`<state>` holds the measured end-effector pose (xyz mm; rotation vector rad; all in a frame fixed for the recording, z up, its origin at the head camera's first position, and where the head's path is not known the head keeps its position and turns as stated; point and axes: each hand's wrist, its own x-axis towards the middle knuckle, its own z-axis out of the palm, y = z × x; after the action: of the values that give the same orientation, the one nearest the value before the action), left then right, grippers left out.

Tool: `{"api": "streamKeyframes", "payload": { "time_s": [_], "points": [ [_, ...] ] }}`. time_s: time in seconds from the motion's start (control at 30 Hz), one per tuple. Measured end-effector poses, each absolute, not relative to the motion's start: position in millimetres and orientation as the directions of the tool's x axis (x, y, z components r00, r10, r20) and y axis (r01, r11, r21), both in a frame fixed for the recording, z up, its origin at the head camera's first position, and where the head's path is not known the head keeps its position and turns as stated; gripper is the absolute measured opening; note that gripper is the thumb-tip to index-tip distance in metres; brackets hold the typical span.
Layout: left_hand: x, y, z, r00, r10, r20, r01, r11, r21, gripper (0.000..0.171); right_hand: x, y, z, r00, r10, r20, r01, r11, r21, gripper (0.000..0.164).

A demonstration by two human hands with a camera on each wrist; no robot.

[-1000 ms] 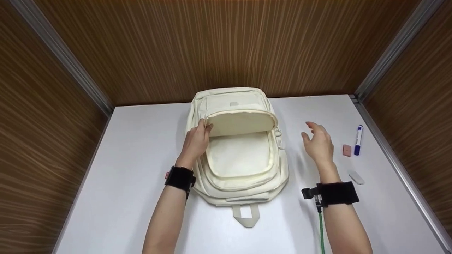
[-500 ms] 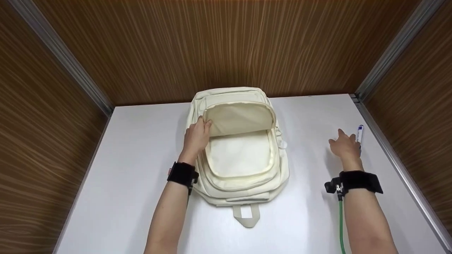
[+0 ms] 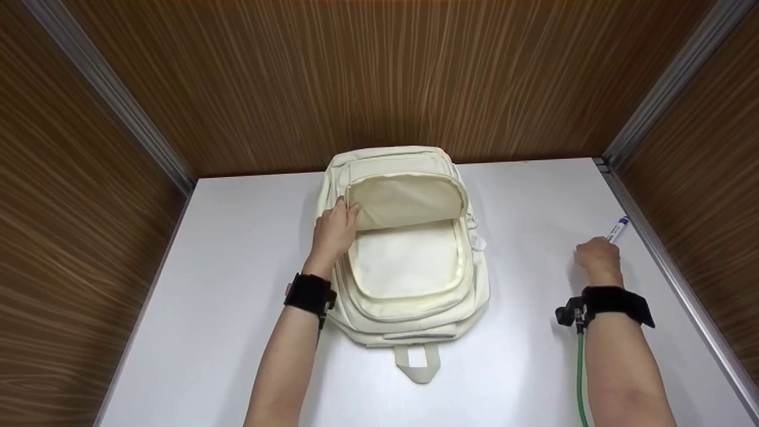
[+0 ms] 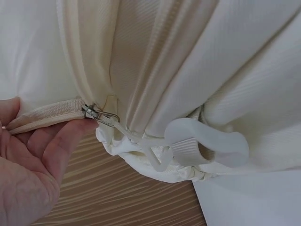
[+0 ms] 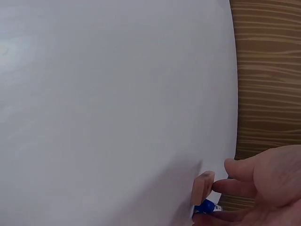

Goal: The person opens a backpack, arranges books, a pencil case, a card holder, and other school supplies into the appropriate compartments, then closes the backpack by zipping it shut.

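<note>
A cream backpack lies on the white table, its front pocket unzipped and the flap raised. My left hand pinches the flap's left edge; the left wrist view shows thumb and fingers on the zipper tape beside the metal zipper pull. Over at the table's right side, my right hand has its fingers curled round a blue-capped marker, whose far end sticks out. A small pink block, perhaps a pencil sharpener, touches the right fingers beside the marker's blue cap.
A cream carry loop extends from the backpack toward me. Wood-patterned panels enclose the table at the back and sides. A green cable trails from the right wrist strap.
My right hand has moved right to the marker and curled its fingers; the marker has turned. The pink block and a small white piece are now hidden in the head view. The flap rose slightly.
</note>
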<state>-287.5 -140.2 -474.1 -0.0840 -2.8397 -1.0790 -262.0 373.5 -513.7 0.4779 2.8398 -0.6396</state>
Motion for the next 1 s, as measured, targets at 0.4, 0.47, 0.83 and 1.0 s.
{"api": "streamKeyframes", "payload": {
  "time_s": [0.4,0.47,0.83,1.0],
  "points": [
    [-285.5,-140.4,-477.7,-0.989,0.036,0.142,0.122,0.743,0.658,0.036,-254.8,376.0,-516.2,-0.863,0.469,-0.189,0.502,0.751,-0.428,0.047],
    [-285.7,-140.7,-477.8,-0.989,0.034,0.141,0.120,0.743,0.659,0.036,-252.9,377.7,-514.9,-0.847,0.490,-0.205,0.529,0.749,-0.399,0.050],
    [-283.5,-143.3,-479.4,-0.989,0.032,0.141,0.118,0.747,0.654,0.036,-247.7,385.3,-510.1,-0.838,0.472,-0.273,0.539,0.793,-0.284,0.028],
    [-283.7,-142.8,-479.6,-0.990,0.032,0.139,0.116,0.746,0.655,0.037,-247.1,380.0,-502.9,-0.815,0.437,-0.380,0.537,0.817,-0.212,0.035]
  ]
}}
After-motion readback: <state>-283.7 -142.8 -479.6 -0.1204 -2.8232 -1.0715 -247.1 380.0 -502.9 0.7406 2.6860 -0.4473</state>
